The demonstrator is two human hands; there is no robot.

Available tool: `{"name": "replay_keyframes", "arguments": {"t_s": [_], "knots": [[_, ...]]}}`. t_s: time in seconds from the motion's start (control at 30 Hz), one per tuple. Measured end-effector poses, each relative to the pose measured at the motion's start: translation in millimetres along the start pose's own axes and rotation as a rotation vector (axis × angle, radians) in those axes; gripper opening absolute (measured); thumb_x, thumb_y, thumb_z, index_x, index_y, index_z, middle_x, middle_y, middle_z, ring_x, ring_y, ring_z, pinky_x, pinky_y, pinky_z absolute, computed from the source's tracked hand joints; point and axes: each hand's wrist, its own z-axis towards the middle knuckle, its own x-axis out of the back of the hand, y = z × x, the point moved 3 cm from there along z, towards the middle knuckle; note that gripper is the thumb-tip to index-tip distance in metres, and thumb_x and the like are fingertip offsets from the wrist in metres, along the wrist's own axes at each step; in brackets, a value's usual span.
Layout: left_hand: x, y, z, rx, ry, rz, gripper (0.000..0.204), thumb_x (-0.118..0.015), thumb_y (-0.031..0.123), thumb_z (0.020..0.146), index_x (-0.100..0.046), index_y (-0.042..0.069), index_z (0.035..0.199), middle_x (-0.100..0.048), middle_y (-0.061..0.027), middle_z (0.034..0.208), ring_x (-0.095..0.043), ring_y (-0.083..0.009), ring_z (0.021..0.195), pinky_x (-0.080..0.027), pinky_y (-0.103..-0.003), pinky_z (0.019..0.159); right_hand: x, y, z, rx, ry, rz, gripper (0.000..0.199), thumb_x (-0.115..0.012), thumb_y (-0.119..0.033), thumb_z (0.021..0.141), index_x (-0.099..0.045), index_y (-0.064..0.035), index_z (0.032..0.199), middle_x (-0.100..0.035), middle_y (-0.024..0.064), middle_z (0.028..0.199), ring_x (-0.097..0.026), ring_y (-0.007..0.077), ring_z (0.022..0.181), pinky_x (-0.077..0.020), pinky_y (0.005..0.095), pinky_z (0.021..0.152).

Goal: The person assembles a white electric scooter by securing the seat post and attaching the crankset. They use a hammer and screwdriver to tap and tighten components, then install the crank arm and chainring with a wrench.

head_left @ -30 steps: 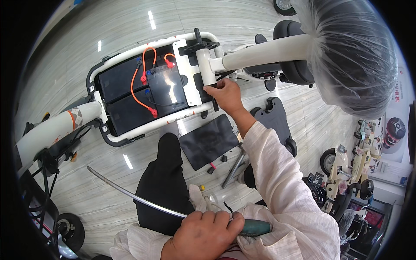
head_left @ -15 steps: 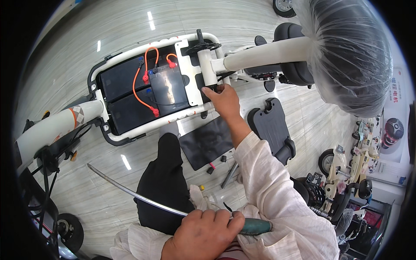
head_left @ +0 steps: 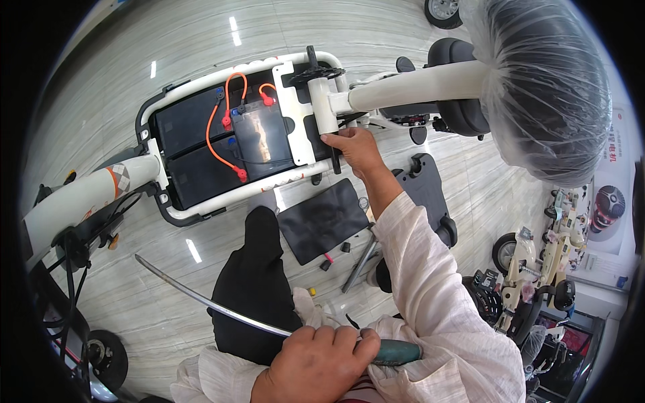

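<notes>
Gripping white post (head_left: 324,111), right hand (head_left: 356,149), fingers seemingly hidden, left hand (head_left: 316,366) clutching tool (head_left: 393,351)

Wrapped in clear crinkled plastic film (head_left: 537,87) at upper right, around a dark rounded saddle. Pinned to the far right wall, a pale poster (head_left: 608,201) with red lettering at its top and a round dark wheel picture with a red centre lower down, its edges bent by the lens. Stuck on the white frame tube at left, a small label (head_left: 119,179) banded in grey, white and orange, details too small to make out.
</notes>
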Motion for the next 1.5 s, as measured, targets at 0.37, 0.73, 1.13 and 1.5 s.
{"name": "replay_keyframes", "arguments": {"t_s": [0.37,0.73,1.13,1.5], "knots": [[0,3,3,0.007,-0.028,0.011,0.023,-0.057,0.026,0.083,-0.057,0.014,0.103,-0.053,-0.0037,0.080,-0.057,-0.0193,0.070,-0.044,-0.032,0.063,-25,-13,-21,0.336,0.460,-0.600,0.035,-0.079,-0.024,0.065,-0.063,0.0047,0.077,-0.065,0.0208,0.076,-0.064,0.0376,0.074,-0.0519,0.0437,0.070],[0,0,1,0.028,0.024,0.032,0.021,-0.055,0.024,0.083,-0.057,0.015,0.102,-0.051,-0.0032,0.079,-0.056,-0.0186,0.069,-0.043,-0.032,0.063,4,6,-1,-0.052,-0.044,0.046,0.041,-0.081,-0.025,0.075,-0.067,0.0070,0.098,-0.069,0.0082,0.081,-0.064,0.0179,0.069,-0.0521,0.0315,0.070],[2,-2,0,0.010,0.012,0.027,0.021,-0.055,0.023,0.084,-0.058,0.015,0.103,-0.051,-0.0026,0.079,-0.055,-0.0180,0.069,-0.042,-0.031,0.062,3,6,7,-0.127,-0.132,0.105,0.037,-0.081,-0.021,0.076,-0.064,0.0048,0.098,-0.067,0.0080,0.086,-0.061,0.0148,0.071,-0.0511,0.0299,0.068],[2,-1,-1,-0.002,0.018,0.036,0.020,-0.055,0.024,0.084,-0.058,0.015,0.102,-0.051,-0.0016,0.078,-0.055,-0.0170,0.070,-0.042,-0.031,0.063,0,3,0,0.188,0.138,-0.258,0.039,-0.084,-0.028,0.069,-0.065,0.0056,0.078,-0.067,0.0126,0.073,-0.063,0.0175,0.065,-0.0507,0.0310,0.061]]}}
